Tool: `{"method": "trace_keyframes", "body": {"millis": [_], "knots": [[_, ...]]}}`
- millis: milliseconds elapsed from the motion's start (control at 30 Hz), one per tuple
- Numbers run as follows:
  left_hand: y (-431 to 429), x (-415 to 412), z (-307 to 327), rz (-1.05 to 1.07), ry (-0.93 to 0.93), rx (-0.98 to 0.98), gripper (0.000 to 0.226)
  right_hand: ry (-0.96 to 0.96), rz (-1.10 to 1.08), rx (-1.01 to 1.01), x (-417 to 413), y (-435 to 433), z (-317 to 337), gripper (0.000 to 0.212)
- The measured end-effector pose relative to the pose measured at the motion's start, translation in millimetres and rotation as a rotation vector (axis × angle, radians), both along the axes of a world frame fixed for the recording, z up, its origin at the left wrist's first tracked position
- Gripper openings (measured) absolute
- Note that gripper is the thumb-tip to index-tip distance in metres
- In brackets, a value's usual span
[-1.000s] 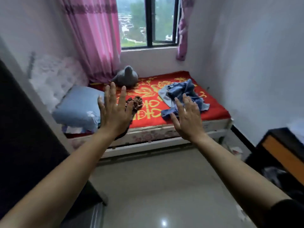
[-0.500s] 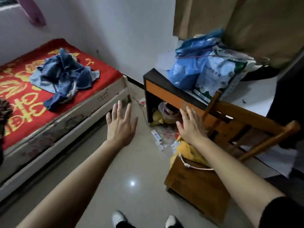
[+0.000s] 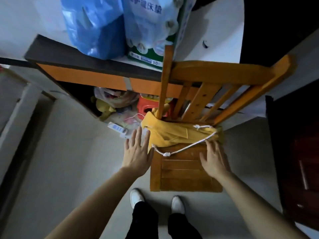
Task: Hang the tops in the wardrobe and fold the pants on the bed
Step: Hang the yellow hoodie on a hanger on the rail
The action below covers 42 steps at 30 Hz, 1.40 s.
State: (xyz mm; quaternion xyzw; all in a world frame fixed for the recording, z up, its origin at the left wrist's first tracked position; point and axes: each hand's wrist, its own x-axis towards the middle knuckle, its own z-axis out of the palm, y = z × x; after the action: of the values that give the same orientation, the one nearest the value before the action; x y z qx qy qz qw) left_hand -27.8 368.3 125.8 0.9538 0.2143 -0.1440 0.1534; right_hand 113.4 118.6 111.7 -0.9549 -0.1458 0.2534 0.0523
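The fingers (image 3: 144,135) of the left hand (image 3: 137,153) are spreading wide and flat, gripping nothing, their tips lying just beside the left edge of a yellow top (image 3: 172,135). The fingers (image 3: 211,145) of the right hand (image 3: 214,160) are likewise spreading open and empty, hovering over the seat with the tips close to the garment's lower right corner; whether they are touching the cloth cannot be told. The yellow top is lying bunched at the back of the seat of a wooden chair (image 3: 186,171), pressing against the chair's slatted backrest. A white drawstring (image 3: 183,150) is trailing from the top across the seat boards, knotted near its left end. Both bare forearms are reaching in from the bottom of the view, and the person's white shoes (image 3: 137,197) are standing on the pale floor (image 3: 69,169) just in front of the chair. Behind the chair a desk (image 3: 82,66) with an orange front edge is carrying a blue plastic bag (image 3: 93,26) and a printed package (image 3: 150,26) side by side. Under the desk, bags and a red item are sitting crowded together, too blurred to tell apart.
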Motion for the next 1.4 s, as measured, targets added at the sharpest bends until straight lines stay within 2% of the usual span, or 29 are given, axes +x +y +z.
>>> {"method": "trace_keyframes", "body": {"millis": [100, 200, 267, 333, 400, 467, 500, 600, 633, 733, 767, 800, 933, 1033, 1100, 1167, 1233, 1333, 1400], "knots": [[-8, 29, -62, -0.140, 0.003, -0.048, 0.075, 0.064, -0.194, 0.082, 5, -5, -53, 0.067], [-19, 62, -114, -0.263, -0.014, -0.016, 0.088, 0.169, -0.523, 0.195, 20, -2, -103, 0.064], [-26, 85, -142, -0.315, -0.038, 0.018, 0.090, 0.170, -0.717, 0.287, 32, 0, -132, 0.061], [-32, 103, -170, -0.281, -0.034, 0.043, 0.092, 0.172, -0.916, 0.420, 47, 2, -158, 0.062], [-35, 108, -197, -0.198, 0.035, 0.069, 0.093, 0.228, -1.205, 0.633, 63, 2, -180, 0.068], [-37, 100, -219, -0.171, 0.088, 0.061, 0.082, 0.276, -1.435, 0.863, 80, 1, -191, 0.072], [-38, 92, -227, -0.158, 0.101, 0.030, 0.076, 0.280, -1.484, 0.937, 89, 0, -194, 0.074], [-45, 68, -236, -0.126, 0.104, -0.030, 0.067, 0.291, -1.489, 1.025, 109, -4, -199, 0.078], [-48, 61, -236, -0.129, 0.101, -0.029, 0.065, 0.293, -1.483, 1.019, 112, -5, -198, 0.072], [-54, 48, -233, -0.118, 0.140, -0.037, 0.059, 0.299, -1.445, 1.010, 108, -11, -194, 0.022], [-55, 46, -231, -0.111, 0.156, -0.043, 0.057, 0.325, -1.427, 1.009, 101, -14, -191, 0.015], [-56, 44, -230, -0.106, 0.172, -0.046, 0.055, 0.360, -1.407, 1.007, 92, -18, -189, 0.016], [-63, 29, -228, -0.085, 0.236, -0.026, 0.057, 0.590, -1.380, 1.145, 38, -53, -195, 0.053], [-68, 14, -226, -0.068, 0.232, -0.019, 0.051, 0.830, -1.386, 1.437, 6, -82, -198, 0.053], [-71, 5, -221, -0.058, 0.235, -0.049, 0.048, 0.916, -1.366, 1.428, 0, -87, -193, 0.068], [-75, -4, -210, -0.051, 0.285, -0.082, 0.049, 0.811, -1.345, 1.161, -2, -83, -185, 0.066], [-79, -13, -193, -0.061, 0.363, -0.079, 0.050, 0.605, -1.368, 0.960, -2, -77, -167, 0.051], [-85, -24, -150, -0.043, 0.436, -0.093, 0.046, 0.452, -1.346, 0.979, -2, -71, -125, 0.043], [-84, -29, -112, 0.017, 0.411, -0.120, 0.039, 0.333, -1.176, 0.980, -4, -60, -85, 0.037]]}}
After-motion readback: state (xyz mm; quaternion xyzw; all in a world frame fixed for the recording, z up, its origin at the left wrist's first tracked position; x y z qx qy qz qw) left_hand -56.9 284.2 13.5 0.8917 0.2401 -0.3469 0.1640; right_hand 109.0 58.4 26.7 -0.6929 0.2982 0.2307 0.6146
